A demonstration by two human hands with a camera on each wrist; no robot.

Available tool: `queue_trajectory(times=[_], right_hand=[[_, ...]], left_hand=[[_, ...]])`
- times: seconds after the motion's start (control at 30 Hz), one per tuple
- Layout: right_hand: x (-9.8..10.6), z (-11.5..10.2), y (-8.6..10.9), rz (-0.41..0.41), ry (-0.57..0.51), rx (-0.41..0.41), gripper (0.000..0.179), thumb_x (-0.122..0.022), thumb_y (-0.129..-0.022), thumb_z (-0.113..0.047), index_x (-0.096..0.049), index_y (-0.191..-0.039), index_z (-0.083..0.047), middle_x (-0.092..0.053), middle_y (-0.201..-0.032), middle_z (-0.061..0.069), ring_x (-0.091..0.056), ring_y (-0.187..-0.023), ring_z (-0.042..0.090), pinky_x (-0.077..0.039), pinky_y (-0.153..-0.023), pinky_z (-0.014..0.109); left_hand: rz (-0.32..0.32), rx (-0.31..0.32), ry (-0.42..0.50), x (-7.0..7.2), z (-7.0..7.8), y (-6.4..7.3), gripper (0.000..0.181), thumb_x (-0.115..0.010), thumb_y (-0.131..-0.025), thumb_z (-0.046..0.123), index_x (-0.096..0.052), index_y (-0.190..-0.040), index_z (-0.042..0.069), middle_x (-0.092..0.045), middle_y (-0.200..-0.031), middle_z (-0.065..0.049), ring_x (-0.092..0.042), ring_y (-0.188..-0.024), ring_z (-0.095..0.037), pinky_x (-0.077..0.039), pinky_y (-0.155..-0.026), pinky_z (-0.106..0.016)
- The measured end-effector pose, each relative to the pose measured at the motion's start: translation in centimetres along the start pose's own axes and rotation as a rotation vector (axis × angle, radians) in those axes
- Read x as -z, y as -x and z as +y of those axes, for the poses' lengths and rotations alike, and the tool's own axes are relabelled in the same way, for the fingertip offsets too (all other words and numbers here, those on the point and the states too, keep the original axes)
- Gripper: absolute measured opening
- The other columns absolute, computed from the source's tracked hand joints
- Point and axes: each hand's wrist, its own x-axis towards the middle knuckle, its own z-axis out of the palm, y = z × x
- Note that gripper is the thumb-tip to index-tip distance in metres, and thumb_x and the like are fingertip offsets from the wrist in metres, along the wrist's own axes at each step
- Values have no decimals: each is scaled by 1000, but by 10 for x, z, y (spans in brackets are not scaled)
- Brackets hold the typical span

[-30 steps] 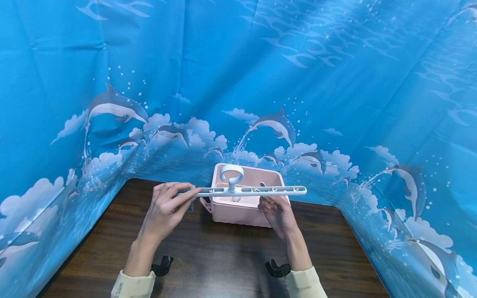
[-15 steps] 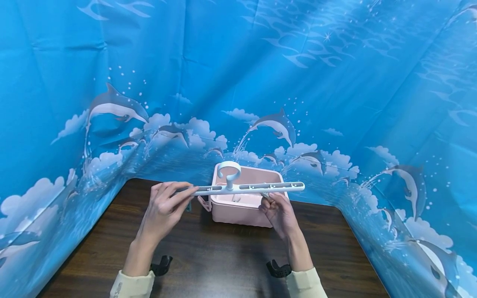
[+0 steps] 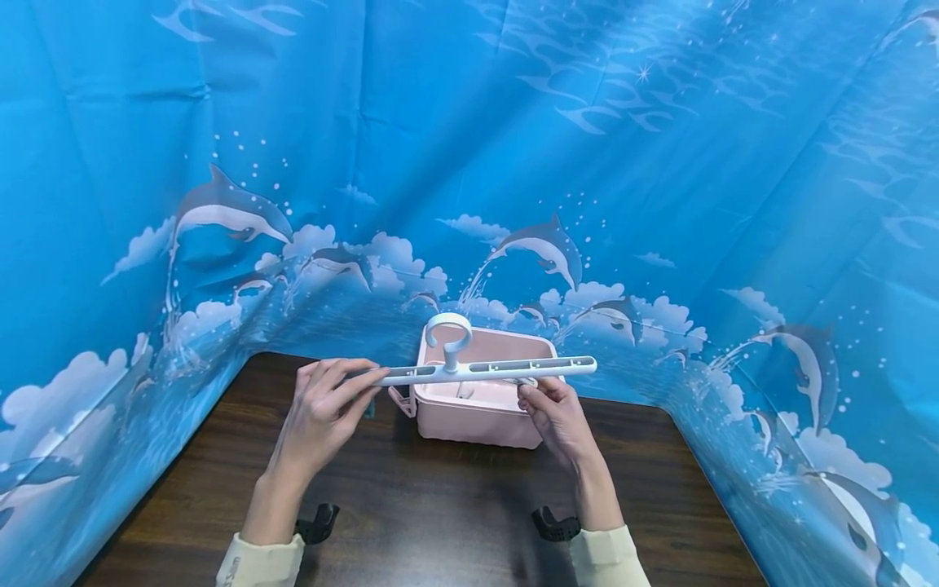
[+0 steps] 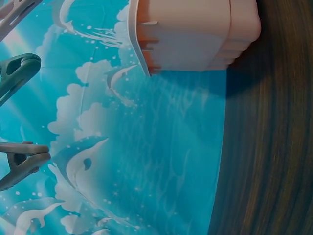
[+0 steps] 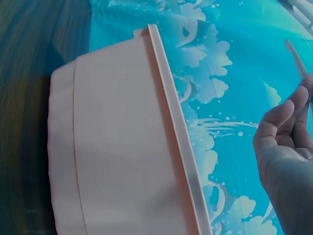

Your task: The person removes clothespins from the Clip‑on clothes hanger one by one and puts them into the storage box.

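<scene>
In the head view, a white hanger (image 3: 543,367) with a hook (image 3: 449,326) is held level above a pink bin. My left hand (image 3: 330,408) grips its left end between thumb and fingers. A teal clothespin (image 4: 19,76) hangs beneath that end, with a greyish clothespin (image 4: 24,164) beside it in the left wrist view. My right hand (image 3: 561,412) is under the hanger's right half, pinching a slim pale clothespin (image 5: 296,58) at its fingertips. The hanger bar partly hides this clothespin in the head view.
The pink bin (image 3: 469,424) stands on the dark wooden table (image 3: 440,505), its handle (image 3: 403,401) out to the left. Some pale pieces (image 3: 465,390) lie inside. A blue dolphin-print curtain (image 3: 411,163) surrounds the table's back and sides.
The hanger's right end has risen slightly, and the hanger has shifted a little left. My right hand has moved slightly right with the clothespin; my left hand keeps its grip.
</scene>
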Motion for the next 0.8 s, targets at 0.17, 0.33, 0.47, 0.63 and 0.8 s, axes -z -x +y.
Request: queue_trajectory(times=[0.17, 0.33, 0.47, 0.63, 0.8], right_hand=[[6, -3, 0, -29, -46, 12, 20, -59, -111, -11, -75, -124, -12, -71, -106, -1, -64, -96, 11, -58, -88, 22], [13, -6, -5, -44, -23, 39, 25, -51, -116, -15, -74, -125, -13, -70, -106, 0, -65, -98, 12, -59, -89, 23], [13, -7, -9, 4, 64, 27, 20, -54, -115, -16, -71, -125, -12, -70, -107, 2, -64, -97, 12, -59, -88, 22], [13, -5, -18, 73, 196, -1, 21, -61, -112, -20, -67, -128, -8, -73, -106, 1, -67, -93, 11, -59, -86, 22], [13, -2, -31, 77, 364, 28, 33, -65, -109, -17, -64, -136, 2, -76, -104, -3, -68, -91, 12, -59, -83, 21]], left_hand=[[6, 0, 4, -1, 0, 1, 52, -51, -110, 53, -80, -127, 13, -76, -120, -9, -61, -113, -29, -37, -99, -48], [14, -1, 11, -1, -1, 1, 51, -52, -110, 53, -80, -127, 13, -76, -120, -9, -60, -113, -29, -36, -99, -48], [11, -1, 9, 0, -2, 0, 51, -52, -110, 52, -80, -127, 13, -76, -120, -9, -60, -112, -29, -36, -98, -48], [13, -4, 11, 0, -2, 0, 51, -52, -110, 51, -80, -127, 13, -75, -120, -9, -60, -112, -29, -36, -98, -48], [19, -12, 17, -1, -2, 0, 50, -52, -111, 51, -80, -127, 13, -76, -119, -9, -60, -111, -28, -36, -97, -48]])
